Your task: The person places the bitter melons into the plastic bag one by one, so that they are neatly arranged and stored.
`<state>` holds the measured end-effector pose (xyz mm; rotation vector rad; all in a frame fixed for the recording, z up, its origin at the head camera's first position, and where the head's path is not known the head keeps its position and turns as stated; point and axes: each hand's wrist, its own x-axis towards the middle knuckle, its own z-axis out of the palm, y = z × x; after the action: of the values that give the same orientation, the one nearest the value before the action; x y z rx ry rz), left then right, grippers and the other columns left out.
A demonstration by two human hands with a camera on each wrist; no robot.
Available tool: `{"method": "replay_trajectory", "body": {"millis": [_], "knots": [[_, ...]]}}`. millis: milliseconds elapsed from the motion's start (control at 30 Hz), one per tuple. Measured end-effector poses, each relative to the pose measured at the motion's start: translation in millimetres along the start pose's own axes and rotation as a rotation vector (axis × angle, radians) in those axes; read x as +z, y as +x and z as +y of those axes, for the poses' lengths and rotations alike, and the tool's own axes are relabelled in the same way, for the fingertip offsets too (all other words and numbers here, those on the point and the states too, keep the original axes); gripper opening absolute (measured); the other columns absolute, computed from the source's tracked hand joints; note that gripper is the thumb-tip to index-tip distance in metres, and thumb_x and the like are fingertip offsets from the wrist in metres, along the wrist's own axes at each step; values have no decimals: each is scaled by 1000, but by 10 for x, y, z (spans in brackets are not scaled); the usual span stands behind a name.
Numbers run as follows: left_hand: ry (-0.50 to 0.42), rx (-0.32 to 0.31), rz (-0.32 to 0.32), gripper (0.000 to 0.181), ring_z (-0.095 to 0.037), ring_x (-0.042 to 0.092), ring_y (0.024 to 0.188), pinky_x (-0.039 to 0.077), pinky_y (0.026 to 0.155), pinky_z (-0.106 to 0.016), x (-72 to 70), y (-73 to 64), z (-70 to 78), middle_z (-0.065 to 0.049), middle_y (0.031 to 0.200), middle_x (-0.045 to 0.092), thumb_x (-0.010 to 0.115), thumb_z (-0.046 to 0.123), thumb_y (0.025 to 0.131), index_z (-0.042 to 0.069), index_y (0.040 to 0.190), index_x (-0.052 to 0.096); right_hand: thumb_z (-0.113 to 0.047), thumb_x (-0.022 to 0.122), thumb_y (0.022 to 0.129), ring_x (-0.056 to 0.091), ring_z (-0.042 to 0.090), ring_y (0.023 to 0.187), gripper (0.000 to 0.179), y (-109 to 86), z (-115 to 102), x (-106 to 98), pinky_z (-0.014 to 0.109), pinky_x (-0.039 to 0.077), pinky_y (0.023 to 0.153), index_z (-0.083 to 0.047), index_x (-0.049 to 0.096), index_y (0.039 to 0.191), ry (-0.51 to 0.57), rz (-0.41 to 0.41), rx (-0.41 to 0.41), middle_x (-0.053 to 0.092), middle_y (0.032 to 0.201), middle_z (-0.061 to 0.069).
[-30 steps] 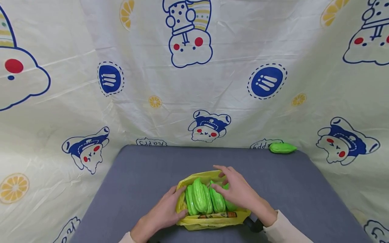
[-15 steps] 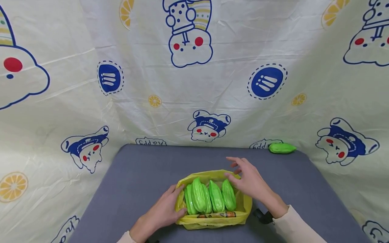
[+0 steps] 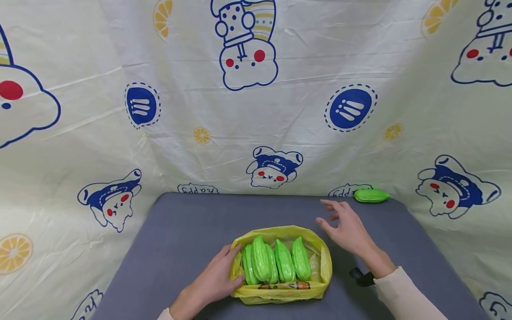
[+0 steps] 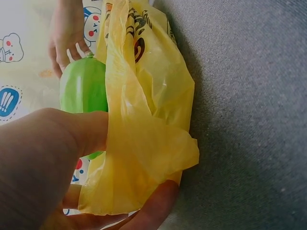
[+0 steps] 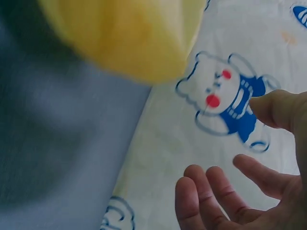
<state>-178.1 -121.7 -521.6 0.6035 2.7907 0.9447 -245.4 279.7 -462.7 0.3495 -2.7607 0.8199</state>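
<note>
In the head view a yellow plastic bag (image 3: 326, 264) lies with its mouth spread wide on the table. Several glossy green ridged gourds (image 3: 284, 261) lie side by side inside it. My left hand (image 3: 214, 276) grips the bag's left edge; in the left wrist view its thumb (image 4: 91, 130) goes over the rim and other fingers lie on the outside of the plastic (image 4: 144, 115). My right hand (image 3: 350, 229), holding nothing, is over the table beyond the bag's right side, fingers apart and slightly bent. Another green gourd (image 3: 371, 195) lies alone at the far right corner.
The dark grey table (image 3: 192, 222) ends at a pale curtain (image 3: 296, 106) printed with cartoon bears and orange slices. The lone gourd sits right at the table's back edge. A black wrist strap (image 3: 362, 278) is on the right wrist.
My right hand has drawn away from the bag toward the back right, uncovering the rightmost gourd inside it. My left hand stays on the bag's left edge.
</note>
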Motion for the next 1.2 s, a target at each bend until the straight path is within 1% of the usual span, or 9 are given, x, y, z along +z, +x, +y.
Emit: {"method": "replay_trajectory", "body": {"millis": [233, 433, 567, 733, 867, 1033, 1200], "knots": [[-16, -2, 0, 87, -49, 62, 154, 58, 119, -67, 1, 1, -9, -30, 170, 56, 87, 26, 101, -3, 173, 49, -29, 82, 112, 73, 47, 119, 70, 88, 318, -58, 66, 63, 94, -3, 54, 170, -4, 16, 52, 60, 149, 33], [-21, -10, 1, 87, -51, 61, 155, 57, 120, -68, -19, 23, -18, -31, 172, 54, 87, 26, 101, -3, 174, 48, -29, 80, 113, 69, 54, 125, 73, 155, 542, -73, 71, 61, 98, -2, 50, 173, -16, 26, 85, 53, 156, 36], [-23, -15, 9, 88, -50, 60, 157, 57, 121, -69, -13, 17, -29, -30, 172, 54, 87, 25, 101, -2, 174, 48, -31, 78, 114, 67, 57, 129, 74, 167, 693, -65, 72, 60, 97, -1, 47, 174, -22, 23, 117, 48, 161, 39], [-38, -21, -1, 88, -50, 59, 157, 56, 121, -69, -3, 12, -31, -30, 173, 53, 87, 26, 102, -2, 175, 47, -33, 76, 115, 66, 57, 129, 76, 170, 889, -62, 70, 59, 93, 0, 44, 176, -42, 23, 160, 42, 164, 42], [-44, -26, -5, 89, -50, 59, 158, 56, 121, -69, -11, 18, -37, -30, 174, 52, 88, 27, 102, -2, 175, 46, -33, 75, 115, 65, 59, 129, 77, 202, 1013, -56, 69, 59, 92, 0, 43, 177, -37, 18, 184, 38, 165, 44], [-44, -31, -6, 88, -51, 59, 157, 56, 121, -69, -15, 20, -53, -31, 174, 51, 87, 27, 102, -3, 175, 46, -35, 72, 117, 63, 63, 134, 77, 250, 1123, -57, 73, 59, 95, 0, 40, 178, -37, 3, 222, 33, 168, 47], [-48, -31, -10, 89, -50, 60, 157, 57, 120, -69, -13, 26, -72, -31, 175, 51, 87, 28, 103, -2, 176, 46, -34, 71, 117, 63, 63, 131, 78, 268, 1218, -43, 73, 58, 94, 3, 39, 177, -42, 0, 241, 31, 168, 49]]}}
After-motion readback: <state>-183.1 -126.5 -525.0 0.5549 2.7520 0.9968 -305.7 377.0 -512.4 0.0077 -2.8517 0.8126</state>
